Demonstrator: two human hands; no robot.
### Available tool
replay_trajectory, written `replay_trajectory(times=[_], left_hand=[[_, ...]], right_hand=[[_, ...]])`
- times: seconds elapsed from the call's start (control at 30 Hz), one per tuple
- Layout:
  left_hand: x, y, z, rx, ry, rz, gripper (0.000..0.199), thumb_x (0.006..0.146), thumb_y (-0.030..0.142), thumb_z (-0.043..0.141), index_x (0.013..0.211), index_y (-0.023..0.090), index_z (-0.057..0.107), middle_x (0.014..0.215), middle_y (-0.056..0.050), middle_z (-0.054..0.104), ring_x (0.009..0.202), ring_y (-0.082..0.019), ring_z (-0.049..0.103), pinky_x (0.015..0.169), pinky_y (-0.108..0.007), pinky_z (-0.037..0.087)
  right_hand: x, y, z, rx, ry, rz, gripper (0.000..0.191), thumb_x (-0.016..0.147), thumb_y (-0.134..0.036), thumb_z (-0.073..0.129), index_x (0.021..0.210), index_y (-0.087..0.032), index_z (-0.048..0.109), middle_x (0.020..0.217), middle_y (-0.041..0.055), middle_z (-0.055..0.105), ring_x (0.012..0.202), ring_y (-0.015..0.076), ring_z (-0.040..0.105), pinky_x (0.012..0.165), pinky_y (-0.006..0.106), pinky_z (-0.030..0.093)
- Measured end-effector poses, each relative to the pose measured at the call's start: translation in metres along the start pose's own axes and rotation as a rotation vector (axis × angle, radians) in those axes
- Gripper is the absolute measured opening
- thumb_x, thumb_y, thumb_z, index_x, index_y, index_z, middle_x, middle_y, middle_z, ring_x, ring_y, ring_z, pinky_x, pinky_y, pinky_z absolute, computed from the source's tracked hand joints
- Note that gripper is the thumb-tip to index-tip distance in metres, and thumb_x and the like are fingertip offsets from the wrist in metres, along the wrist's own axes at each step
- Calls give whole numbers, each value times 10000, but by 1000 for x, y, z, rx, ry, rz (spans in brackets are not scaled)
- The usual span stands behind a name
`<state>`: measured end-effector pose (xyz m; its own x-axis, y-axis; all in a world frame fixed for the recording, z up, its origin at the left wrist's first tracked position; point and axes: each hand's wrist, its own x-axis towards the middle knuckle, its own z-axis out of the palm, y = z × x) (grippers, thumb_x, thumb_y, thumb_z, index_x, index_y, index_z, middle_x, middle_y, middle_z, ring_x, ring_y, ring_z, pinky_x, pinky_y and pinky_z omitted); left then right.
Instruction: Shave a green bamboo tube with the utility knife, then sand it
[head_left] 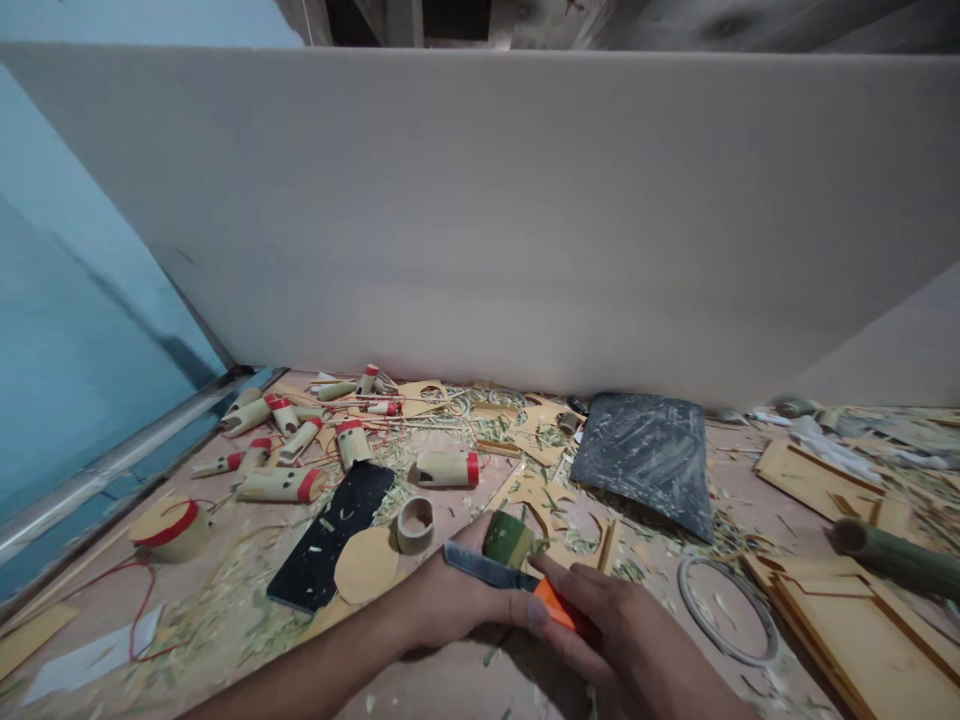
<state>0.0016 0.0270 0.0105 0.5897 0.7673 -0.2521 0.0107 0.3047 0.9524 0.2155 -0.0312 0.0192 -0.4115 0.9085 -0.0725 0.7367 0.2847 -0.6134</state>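
Bamboo piece (pixel 508 538): short, rounded, roughly cylindrical. Skin mottled green, darker over most of the visible part, with a paler yellow-green zone toward the lower right. Lower part was covered by fingers and blade, so its full length could not be read. Position: in the left hand (pixel 463 588), raised over the front middle of the desk (pixel 420 688).

Left hand: curled around the piece, its thumb reaching across to the knife (pixel 491 568). Right hand (pixel 626 612): closed on the knife's bright orange handle. Blade flat, dull grey, pointing left, lying just below the piece; whether its edge met the bamboo could not be told.

Desk: strewn with pale green shavings (pixel 232 630). Just left of the hands stood a bamboo ring (pixel 412 541), pale, open at the top, beside a flat tan disc (pixel 367 565) and a black slab (pixel 330 540) with flecks on it. Behind these lay a pale tube (pixel 448 469) with a red end. To the right, a dark sheet (pixel 641 460) with whitish streaks; nearer, a grey ring (pixel 771 640), flat.
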Motion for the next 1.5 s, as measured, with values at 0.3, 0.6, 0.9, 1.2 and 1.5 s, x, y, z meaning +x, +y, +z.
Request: replay_trajectory(times=[0.3, 0.6, 0.9, 1.2, 1.5], left_hand=[[-1, -16, 12, 124, 171, -31, 585, 831, 640, 784, 1154, 200, 575, 725, 31, 634, 550, -138, 561, 529, -243, 431], [11, -18, -5, -69, 72, -120, 886, 591, 668, 953, 1214, 162, 575, 713, -11, 707, 608, -167, 637, 615, -275, 502], [13, -16, 0, -36, 68, -87, 520, 607, 324, 938, 1015, 167, 658, 645, 17, 698, 521, -140, 592, 535, -249, 479], [4, -2, 5, -137, 38, -75, 725, 462, 125, 955, 1097, 207, 615, 927, 9, 736, 797, -164, 661, 666, -246, 534], [8, -14, 9, 90, 134, -51, 518, 778, 561, 844, 1043, 199, 585, 643, 56, 605, 482, -119, 519, 457, -242, 442]], right_hand=[[11, 41, -12, -127, 505, 191, 600, 1060, -579, 410, 1300, -135, 733, 1115, 220, 831, 917, 351, 817, 742, 364, 621], [2, 15, -15, 29, 231, 26, 353, 1050, -498, 538, 1096, -223, 754, 899, 42, 812, 754, 209, 741, 693, 248, 537], [1, 6, -14, 142, 148, 29, 280, 1038, -463, 560, 977, -235, 710, 869, 23, 776, 766, 196, 696, 720, 241, 500], [1, -2, -19, 121, -43, -12, 271, 1034, -453, 605, 1013, -228, 754, 912, 33, 791, 790, 189, 700, 701, 225, 493], [4, 21, 14, -75, 295, 64, 438, 1047, -485, 524, 1338, -217, 713, 1008, 125, 823, 785, 281, 795, 660, 304, 574]])
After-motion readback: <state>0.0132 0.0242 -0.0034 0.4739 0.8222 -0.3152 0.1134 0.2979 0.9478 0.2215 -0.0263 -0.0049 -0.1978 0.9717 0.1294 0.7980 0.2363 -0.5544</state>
